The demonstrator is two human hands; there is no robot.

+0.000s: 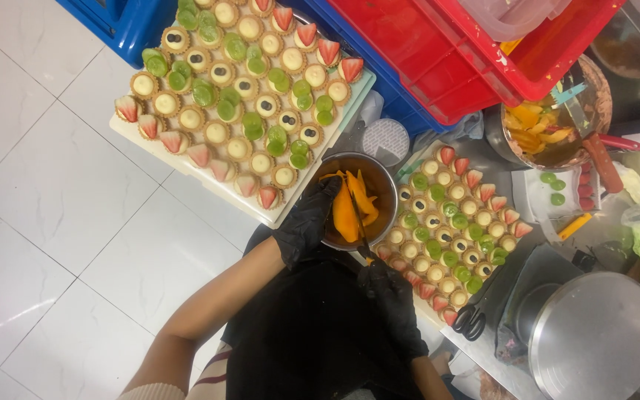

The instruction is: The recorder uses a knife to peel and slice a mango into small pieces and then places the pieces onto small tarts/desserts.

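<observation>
While the left hand (307,221), in a black glove, grips the near rim of a small metal bowl (383,187) at the middle of the frame, the right hand (392,292), also gloved, is closed on what looks like a thin knife (359,222), though the blade is hard to make out. Its tip sits among orange fruit slices (351,207) inside the bowl. A tray of small tarts (250,89) topped with strawberry, green grape and dark berries lies at the upper left, and a second tray of tarts (450,230) lies just right of the bowl on the table (609,222). The blade works close to the left fingers, so a slip on the slick fruit could nick the glove. The bowl looks held off the table edge; a loose grip could tip it.
</observation>
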